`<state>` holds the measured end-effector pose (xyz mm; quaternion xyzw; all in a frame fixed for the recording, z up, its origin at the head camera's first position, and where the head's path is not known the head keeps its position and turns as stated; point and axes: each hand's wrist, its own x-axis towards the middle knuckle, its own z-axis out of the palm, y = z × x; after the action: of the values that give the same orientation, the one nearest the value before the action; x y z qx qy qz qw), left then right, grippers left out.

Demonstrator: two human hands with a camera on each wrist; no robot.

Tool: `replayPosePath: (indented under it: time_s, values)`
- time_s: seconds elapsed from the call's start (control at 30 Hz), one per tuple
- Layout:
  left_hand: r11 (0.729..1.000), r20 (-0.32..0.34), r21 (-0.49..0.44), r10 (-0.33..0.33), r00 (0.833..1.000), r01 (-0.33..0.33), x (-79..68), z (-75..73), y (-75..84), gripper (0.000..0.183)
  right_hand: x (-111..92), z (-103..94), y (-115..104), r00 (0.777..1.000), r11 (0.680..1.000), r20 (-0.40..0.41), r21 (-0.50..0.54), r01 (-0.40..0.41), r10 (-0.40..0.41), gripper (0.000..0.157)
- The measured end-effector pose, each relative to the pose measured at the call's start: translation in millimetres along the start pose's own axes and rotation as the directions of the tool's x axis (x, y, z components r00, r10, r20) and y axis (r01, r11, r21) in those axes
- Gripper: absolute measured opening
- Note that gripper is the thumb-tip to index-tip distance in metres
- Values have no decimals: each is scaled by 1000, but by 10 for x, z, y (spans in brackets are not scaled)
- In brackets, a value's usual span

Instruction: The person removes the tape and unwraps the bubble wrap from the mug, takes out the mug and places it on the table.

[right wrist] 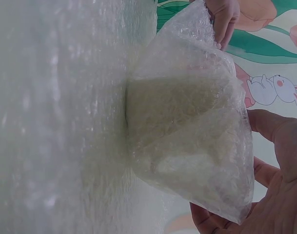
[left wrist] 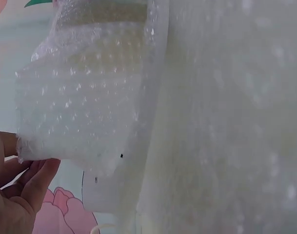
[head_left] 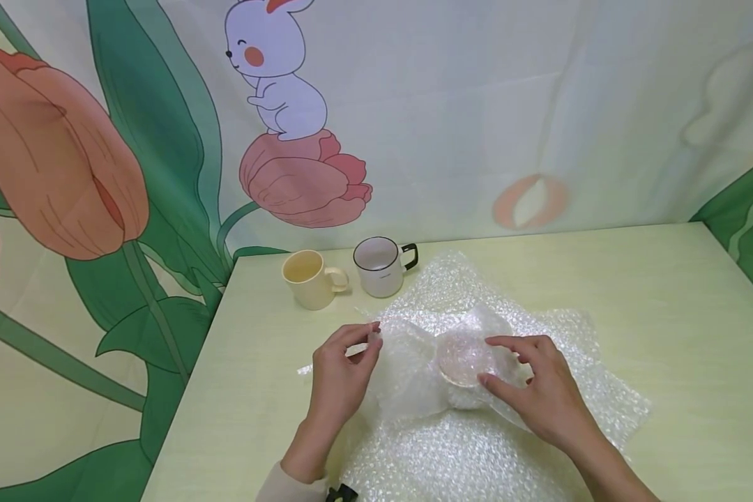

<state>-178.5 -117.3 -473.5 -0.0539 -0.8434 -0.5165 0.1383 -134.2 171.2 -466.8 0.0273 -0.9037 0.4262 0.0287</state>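
Note:
A round, cup-like thing (head_left: 466, 358) stands on the table, wrapped in bubble wrap (head_left: 408, 390). Its pale yellowish side shows dimly through the film in the right wrist view; whether it has a handle is hidden. My left hand (head_left: 341, 380) pinches a loose edge of the film (left wrist: 80, 112) between thumb and fingertips, pulled out to the left of the cup-like thing. On the other side, my right hand (head_left: 542, 394) holds the wrapped top, with thumb and fingers (right wrist: 267, 124) curved around its rim.
Beneath the wrapped thing, the large bubble wrap sheet (head_left: 464, 453) spreads over the pale table (head_left: 678, 314). Behind my left hand stand a yellow mug (head_left: 314, 286) and a white mug (head_left: 379, 272) with a black handle. A printed curtain (head_left: 439, 104) hangs along the table's back edge.

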Motion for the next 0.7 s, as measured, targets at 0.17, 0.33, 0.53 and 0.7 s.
replayPosePath:
  time_s: [0.17,0.33,0.53,0.7]
  values:
    - [997,-44,72,-31,999,34,7,-88,-76,18,4,-2,-1,1000,1000,-3,-3,1,-1,48]
    - [983,-62,148,-101,993,109,5,-187,-130,21,4,-7,-5,1000,1000,5,-3,-6,6,48]
    - [958,-57,208,-187,981,195,-2,-290,-204,33,1,-11,-6,1000,1000,8,2,-9,9,48]
    - [951,-42,208,-223,974,227,-15,-352,-266,42,5,-15,-5,1000,1000,8,-1,-12,12,48]
